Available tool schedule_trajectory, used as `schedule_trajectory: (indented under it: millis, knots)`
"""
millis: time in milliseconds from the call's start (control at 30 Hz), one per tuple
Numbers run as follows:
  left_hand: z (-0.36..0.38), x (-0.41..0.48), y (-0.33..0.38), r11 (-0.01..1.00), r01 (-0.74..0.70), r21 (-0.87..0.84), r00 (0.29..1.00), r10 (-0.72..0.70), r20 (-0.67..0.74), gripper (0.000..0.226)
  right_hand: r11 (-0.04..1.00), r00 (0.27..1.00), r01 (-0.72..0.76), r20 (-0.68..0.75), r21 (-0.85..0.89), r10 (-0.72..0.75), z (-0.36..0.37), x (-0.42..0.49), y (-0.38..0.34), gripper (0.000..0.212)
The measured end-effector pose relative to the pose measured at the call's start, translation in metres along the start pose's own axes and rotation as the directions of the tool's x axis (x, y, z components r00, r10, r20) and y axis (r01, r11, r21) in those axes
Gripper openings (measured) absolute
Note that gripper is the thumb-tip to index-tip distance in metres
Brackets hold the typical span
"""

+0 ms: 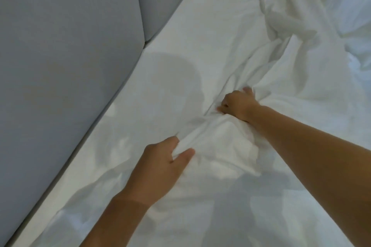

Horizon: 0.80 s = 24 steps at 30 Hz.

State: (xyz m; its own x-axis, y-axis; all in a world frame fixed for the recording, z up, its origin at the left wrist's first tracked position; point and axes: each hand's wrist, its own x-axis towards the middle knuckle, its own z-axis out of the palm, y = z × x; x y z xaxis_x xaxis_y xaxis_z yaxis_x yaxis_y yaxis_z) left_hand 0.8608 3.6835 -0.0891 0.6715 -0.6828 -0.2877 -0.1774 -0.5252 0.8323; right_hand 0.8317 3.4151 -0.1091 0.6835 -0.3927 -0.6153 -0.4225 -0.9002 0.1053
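Hands: left hand (160, 168) pinches, right hand (237, 105) fists, one bunched fold of white bed sheet (216, 142) on the bed beside the grey headboard (60, 56). Risk: uneven pulling likely drags new creases, or fabric slips free.

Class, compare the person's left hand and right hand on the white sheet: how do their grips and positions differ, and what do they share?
The left hand pinches a fold between thumb and fingers; the right hand is balled into a fist round a bunch. The left hand lies nearer the camera and the grey padded panel; the right hand reaches farther away. Both hold the same white sheet.
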Motion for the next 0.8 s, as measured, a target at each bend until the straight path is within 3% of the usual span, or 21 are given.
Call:
schedule_trajectory:
  millis: [67,133,200,233,300,367,433,533,600,633,700,767,800]
  knots:
    - [0.002,-0.005,-0.004,1.000,-0.001,-0.019,0.999,0.000,-0.036,0.035,0.997,0.999,0.049,-0.009,0.052,-0.049,-0.009,-0.001,0.007,0.041]
    - [0.004,-0.007,-0.009,0.999,0.029,-0.030,0.997,-0.031,-0.071,0.046,0.945,0.996,0.057,0.045,0.323,-0.076,-0.014,-0.015,0.005,0.053]
    - [0.007,-0.006,-0.009,0.998,0.047,-0.046,0.994,-0.051,-0.096,0.047,0.763,0.979,0.018,0.143,0.647,-0.144,-0.020,-0.042,0.002,0.042]
    - [0.008,-0.006,-0.009,0.997,0.050,-0.061,0.992,-0.056,-0.109,0.047,0.684,0.966,0.011,0.169,0.729,-0.196,-0.023,-0.052,0.004,0.030]
    - [0.009,-0.005,-0.010,0.996,0.049,-0.079,0.990,-0.059,-0.128,0.046,0.685,0.958,0.073,0.139,0.725,-0.249,-0.024,-0.064,0.009,0.014]
    - [0.009,-0.007,-0.008,0.996,0.032,-0.087,0.990,-0.044,-0.136,0.045,0.777,0.980,0.165,-0.009,0.607,-0.201,-0.022,-0.066,0.009,0.017]
    - [0.010,-0.010,-0.005,0.993,0.028,-0.113,0.992,-0.042,-0.123,0.044,0.776,0.956,0.268,-0.258,0.571,-0.140,-0.022,-0.063,0.001,0.018]
    - [0.010,-0.011,-0.002,0.982,0.060,-0.177,0.987,-0.085,-0.139,0.048,0.798,0.765,0.429,-0.641,0.423,-0.072,-0.028,-0.048,-0.031,0.021]
    - [0.010,-0.010,-0.003,0.964,0.114,-0.241,0.984,-0.143,-0.107,0.058,0.832,0.693,0.419,-0.720,0.363,-0.035,-0.027,-0.034,-0.049,0.025]
    - [0.010,-0.010,-0.004,0.959,0.147,-0.243,0.983,-0.169,-0.073,0.059,0.865,0.756,0.392,-0.645,0.314,-0.109,-0.019,-0.027,-0.054,0.026]
    - [0.011,-0.012,-0.009,0.972,0.174,-0.156,0.983,-0.181,-0.028,0.051,0.927,0.934,0.306,-0.257,0.216,-0.248,0.003,-0.017,-0.056,0.030]
    - [0.010,-0.012,-0.014,0.984,0.175,-0.034,0.984,-0.176,-0.024,0.045,0.954,0.969,0.198,0.104,0.225,-0.226,0.015,-0.016,-0.045,0.042]
    - [0.009,-0.013,-0.018,0.982,0.189,0.002,0.982,-0.189,-0.029,0.046,0.966,0.960,0.158,0.197,0.203,-0.199,0.019,-0.015,-0.037,0.054]
